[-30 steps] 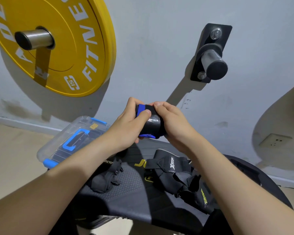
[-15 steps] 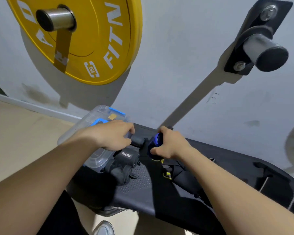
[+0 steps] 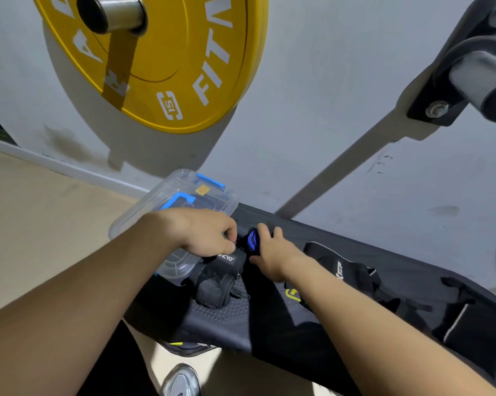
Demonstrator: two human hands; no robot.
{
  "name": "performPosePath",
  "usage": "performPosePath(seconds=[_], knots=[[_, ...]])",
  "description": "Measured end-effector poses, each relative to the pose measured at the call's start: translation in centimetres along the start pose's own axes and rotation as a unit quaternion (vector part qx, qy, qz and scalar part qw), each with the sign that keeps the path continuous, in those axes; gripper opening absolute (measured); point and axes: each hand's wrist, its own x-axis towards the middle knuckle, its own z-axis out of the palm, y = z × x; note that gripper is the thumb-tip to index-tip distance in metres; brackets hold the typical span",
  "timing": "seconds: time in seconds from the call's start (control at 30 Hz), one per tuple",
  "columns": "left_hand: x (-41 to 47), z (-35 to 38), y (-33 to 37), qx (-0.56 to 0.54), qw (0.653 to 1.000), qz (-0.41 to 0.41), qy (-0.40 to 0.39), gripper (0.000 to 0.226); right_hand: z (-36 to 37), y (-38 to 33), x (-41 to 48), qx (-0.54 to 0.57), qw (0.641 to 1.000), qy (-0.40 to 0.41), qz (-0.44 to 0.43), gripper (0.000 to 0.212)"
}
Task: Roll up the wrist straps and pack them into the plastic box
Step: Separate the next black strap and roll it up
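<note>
Against a grey wall with a yellow weight plate (image 3: 183, 67), a black counter (image 3: 226, 315) carries the clear plastic box (image 3: 166, 192), its lid apparently on. Just right of the box, one rolled strap (image 3: 251, 242) is gripped by the curled fingers (image 3: 264, 229) of the right hand (image 3: 272, 252). The left hand (image 3: 203, 232) is curled beside it, its hold unclear. Loose straps (image 3: 344, 270) lie unrolled further right of the box; none is seen packed.

— What carries everything?
— A black padded counter (image 3: 221, 318) with a dimpled top.
— What lies on it?
— At the left end, a clear plastic box with blue latches (image 3: 166, 190). Just beside it, a crumpled black wrist wrap with white lettering (image 3: 215, 284). Further right, loose black straps (image 3: 344, 270). A rolled black-and-blue wrist strap (image 3: 252, 241) is at the far edge; whether it rests there, I cannot tell.
</note>
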Motion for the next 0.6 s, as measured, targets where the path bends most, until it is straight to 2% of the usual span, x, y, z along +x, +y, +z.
performPosePath(seconds=[0.17,0.33,0.4,0.5,0.53,0.6], knots=[[-0.2,0.3,2.2,0.029,0.999,0.009,-0.014,0.027,0.7,0.1,-0.8,-0.011,0.999,-0.043,-0.011,0.105],[-0.1,0.2,4.1,0.034,0.998,0.037,0.026,0.023,-3.0,0.8,-2.5,0.011,0.995,-0.091,-0.032,0.119],[-0.1,0.1,4.7,0.037,0.998,0.041,0.040,0.021,-4.9,1.2,-3.5,0.002,0.997,-0.071,-0.039,0.102],[0.5,0.4,6.4,0.046,0.995,0.060,0.064,0.018,-8.6,4.6,-5.6,-0.005,0.999,-0.005,-0.036,0.046],[0.8,0.5,7.2,0.049,0.994,0.071,0.072,0.017,-9.6,6.4,-6.2,0.000,1.000,0.010,-0.012,0.035],[1.6,1.0,9.3,0.050,0.992,0.092,0.075,0.015,-11.0,10.3,-7.7,0.013,0.998,0.008,0.054,0.027]])
